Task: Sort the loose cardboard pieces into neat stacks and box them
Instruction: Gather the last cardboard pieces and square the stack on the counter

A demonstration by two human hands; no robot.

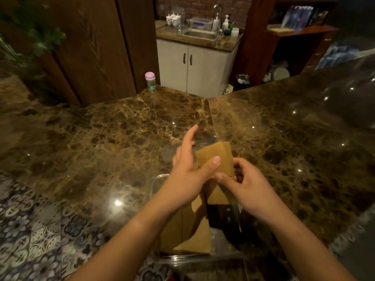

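Note:
A stack of tan cardboard pieces [218, 157] is held upright above a clear plastic box [156, 180] at the near edge of the marble counter. My left hand [186, 175] grips the stack from the left, thumb across its face and index finger pointing up. Gripping the stack's lower right edge with thumb and fingers is my right hand [245, 187]. More tan cardboard pieces [188, 234] lie flat in the left part of the box, under my left wrist. The box's right part looks dark.
The brown marble counter [101, 138] spreads wide around the box. A small jar with a pink lid [150, 81] stands at its far edge. Beyond are a sink cabinet [194, 65] and wooden shelves [300, 37]. Patterned floor tiles [30, 230] show at the lower left.

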